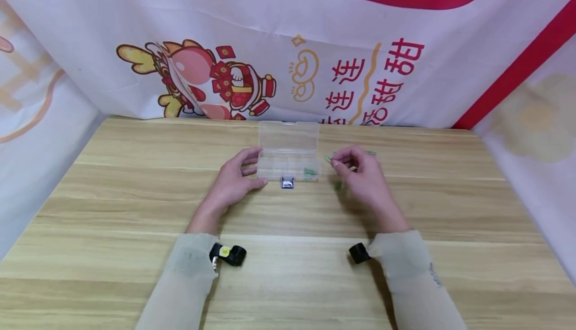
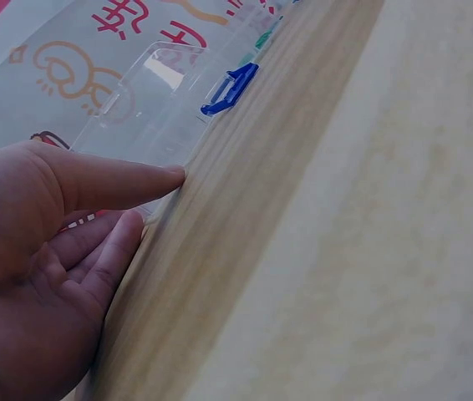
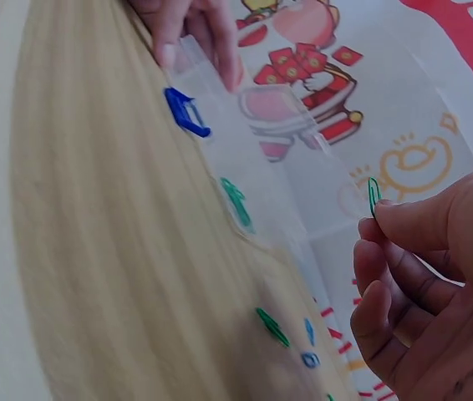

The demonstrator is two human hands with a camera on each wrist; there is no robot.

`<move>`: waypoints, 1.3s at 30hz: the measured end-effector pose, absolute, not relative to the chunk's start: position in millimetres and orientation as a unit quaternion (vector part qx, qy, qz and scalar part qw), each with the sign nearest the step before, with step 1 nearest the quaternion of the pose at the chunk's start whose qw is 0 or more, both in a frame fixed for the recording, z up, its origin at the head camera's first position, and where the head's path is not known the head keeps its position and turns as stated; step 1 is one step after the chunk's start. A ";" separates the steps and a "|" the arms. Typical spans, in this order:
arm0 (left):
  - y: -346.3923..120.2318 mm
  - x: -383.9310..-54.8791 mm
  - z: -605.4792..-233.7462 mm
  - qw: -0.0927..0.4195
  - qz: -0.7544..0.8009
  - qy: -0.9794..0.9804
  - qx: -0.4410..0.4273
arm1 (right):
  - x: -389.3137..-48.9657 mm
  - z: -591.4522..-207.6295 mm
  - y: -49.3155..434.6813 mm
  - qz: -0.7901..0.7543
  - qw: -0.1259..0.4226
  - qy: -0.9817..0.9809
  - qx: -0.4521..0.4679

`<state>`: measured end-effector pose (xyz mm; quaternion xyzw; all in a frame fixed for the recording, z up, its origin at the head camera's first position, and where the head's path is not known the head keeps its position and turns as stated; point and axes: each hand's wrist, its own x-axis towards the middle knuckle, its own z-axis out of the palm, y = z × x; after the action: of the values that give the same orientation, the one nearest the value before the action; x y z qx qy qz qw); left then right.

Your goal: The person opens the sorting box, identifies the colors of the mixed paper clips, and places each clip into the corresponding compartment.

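Observation:
A clear plastic compartment box (image 1: 274, 164) lies with its lid (image 1: 288, 137) raised at the back and its blue latch (image 1: 287, 182) folded down in front. Its left end is held by my left hand (image 1: 231, 177), thumb at the front corner and fingers along the side. Green paper clips (image 1: 309, 172) lie in the front right compartment. Just right of the box, my right hand (image 1: 362, 175) pinches a green paper clip (image 3: 373, 194) between thumb and index finger, raised above the table.
On the wooden table (image 1: 288, 280) beneath my right hand are a green paper clip (image 3: 272, 327) and blue paper clips (image 3: 309, 359). Another green clip (image 1: 371, 153) lies behind that hand. A printed cloth (image 1: 288, 70) hangs along the table's back edge.

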<state>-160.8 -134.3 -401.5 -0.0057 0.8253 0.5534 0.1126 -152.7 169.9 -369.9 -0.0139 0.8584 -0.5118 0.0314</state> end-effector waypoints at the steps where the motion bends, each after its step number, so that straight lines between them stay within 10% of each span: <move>1: -134.2 -160.7 -401.3 0.112 0.554 0.825 -0.005 | -152.9 -371.0 167.7 -0.510 0.031 0.859 -0.018; 39: -134.0 -159.9 -399.9 0.109 0.554 0.826 0.000 | -159.2 -384.7 137.1 -0.480 0.042 0.875 -0.040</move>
<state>-159.9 -134.0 -399.9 0.0001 0.8256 0.5537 0.1089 -159.2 137.1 -384.7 -0.0400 0.8755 -0.4798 0.0416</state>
